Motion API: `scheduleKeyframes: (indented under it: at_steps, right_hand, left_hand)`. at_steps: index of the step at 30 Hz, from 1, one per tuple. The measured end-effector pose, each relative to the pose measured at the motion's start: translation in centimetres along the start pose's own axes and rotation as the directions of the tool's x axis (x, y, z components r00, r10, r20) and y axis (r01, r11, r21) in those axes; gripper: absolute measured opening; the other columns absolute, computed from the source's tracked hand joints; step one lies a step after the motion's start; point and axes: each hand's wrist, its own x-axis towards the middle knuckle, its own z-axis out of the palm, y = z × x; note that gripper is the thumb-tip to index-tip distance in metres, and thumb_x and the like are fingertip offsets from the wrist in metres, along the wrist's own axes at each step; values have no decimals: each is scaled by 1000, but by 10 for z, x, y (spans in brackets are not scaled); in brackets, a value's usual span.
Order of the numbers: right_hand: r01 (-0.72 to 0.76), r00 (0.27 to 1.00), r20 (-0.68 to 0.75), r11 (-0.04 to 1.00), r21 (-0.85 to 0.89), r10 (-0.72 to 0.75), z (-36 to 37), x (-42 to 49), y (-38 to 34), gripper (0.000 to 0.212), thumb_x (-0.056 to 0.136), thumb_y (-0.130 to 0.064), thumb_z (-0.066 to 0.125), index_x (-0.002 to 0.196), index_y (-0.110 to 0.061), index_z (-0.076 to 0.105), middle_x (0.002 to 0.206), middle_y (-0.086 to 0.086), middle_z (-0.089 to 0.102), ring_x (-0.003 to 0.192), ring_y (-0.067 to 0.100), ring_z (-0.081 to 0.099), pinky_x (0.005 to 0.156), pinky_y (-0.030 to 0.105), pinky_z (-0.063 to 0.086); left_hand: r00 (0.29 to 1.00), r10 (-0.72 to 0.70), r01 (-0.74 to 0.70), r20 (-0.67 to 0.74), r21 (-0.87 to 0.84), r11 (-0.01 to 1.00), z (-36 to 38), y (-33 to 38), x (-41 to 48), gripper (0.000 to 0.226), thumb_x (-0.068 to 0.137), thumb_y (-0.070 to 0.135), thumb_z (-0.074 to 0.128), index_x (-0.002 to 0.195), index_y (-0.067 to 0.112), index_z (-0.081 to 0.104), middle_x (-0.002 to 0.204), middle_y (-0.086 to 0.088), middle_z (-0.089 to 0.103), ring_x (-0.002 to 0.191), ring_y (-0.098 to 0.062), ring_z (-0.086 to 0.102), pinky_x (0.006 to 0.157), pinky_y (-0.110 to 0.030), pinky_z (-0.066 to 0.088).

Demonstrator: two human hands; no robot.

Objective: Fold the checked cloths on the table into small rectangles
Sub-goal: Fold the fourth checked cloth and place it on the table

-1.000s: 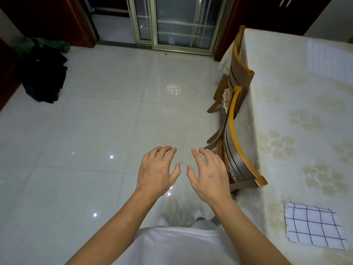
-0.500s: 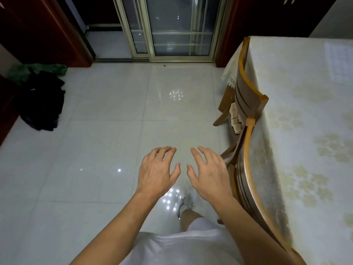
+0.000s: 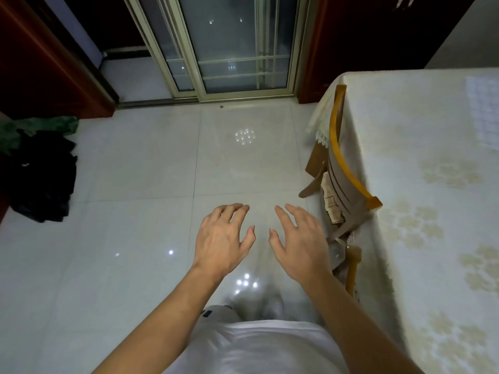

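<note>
Head view, left to right: a dark bundle of clothing [image 3: 40, 176] lies on the glossy white tile floor [image 3: 129, 238] at far left, with a sliding glass door [image 3: 229, 44] beyond. Mid-frame, the left hand [image 3: 220, 238] and right hand [image 3: 299, 241] hover palm-down with fingers spread, holding nothing, probably poised for folding. At right, a wooden chair [image 3: 343, 168] is tucked against the table [image 3: 432, 184] under its cream floral cover. No checked cloths are in view.
</note>
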Motion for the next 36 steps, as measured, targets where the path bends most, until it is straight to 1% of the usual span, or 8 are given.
scheduleKeyframes:
  at_steps: [9,14,18,21,23,28,31,36]
  right_hand:
    - [-10,999,40,998,-67,13,14,111,3,57,96,-49,36,139,-17,56,140,10,58,129,28,54,106,49,46]
    - [-40,999,-2,995,-95,40,28,201,-12,55,96,-48,39,138,-17,57,139,10,58,127,29,56,103,50,47]
    - [-73,997,-22,990,-124,71,30,279,-34,54,96,-47,42,138,-18,57,139,9,58,127,29,55,104,49,47]
    - [-101,993,-76,984,-144,91,24,324,-52,52,94,-45,45,136,-17,59,135,9,61,123,30,57,104,47,46]
    - [-112,992,-83,982,-155,100,21,351,-57,52,94,-45,45,135,-17,59,135,9,61,122,30,57,105,47,45]
    - [-148,988,-72,971,-188,136,14,399,-61,53,95,-46,42,137,-18,58,137,8,59,124,28,56,106,46,44]
    - [-156,987,-70,972,-179,145,13,426,-57,53,95,-46,42,137,-18,57,136,8,59,124,28,56,106,48,45]
    - [-172,985,-30,970,-174,169,21,470,-47,55,97,-48,38,140,-18,55,138,9,58,127,28,54,110,48,41]
  left_hand:
    - [999,50,-50,-6,-22,998,14,-42,111,50,93,46,42,126,15,64,124,0,67,111,-23,61,87,-40,52]
    - [996,84,-85,-38,-31,996,21,-85,200,50,93,46,43,126,15,65,125,-2,67,112,-25,61,89,-41,52]
    - [994,112,-112,1,-43,993,17,-124,277,51,93,46,44,130,16,63,131,-2,64,117,-26,60,95,-41,48]
    - [987,160,-160,-10,-31,987,11,-150,324,53,94,49,42,131,18,63,134,-2,63,120,-26,59,101,-41,45]
    - [984,178,-178,-5,-47,983,11,-163,353,54,93,50,40,131,18,63,134,-2,63,120,-26,59,102,-42,44]
    - [984,178,-175,22,-79,981,11,-177,403,59,93,54,34,131,19,63,133,-2,64,120,-26,60,100,-42,46]
    - [983,183,-178,33,-118,977,15,-182,430,59,93,53,34,133,19,61,134,-2,63,121,-26,59,101,-42,46]
    - [981,188,-180,54,-119,976,22,-187,479,59,93,54,34,133,20,61,134,-3,63,122,-26,59,101,-43,46]
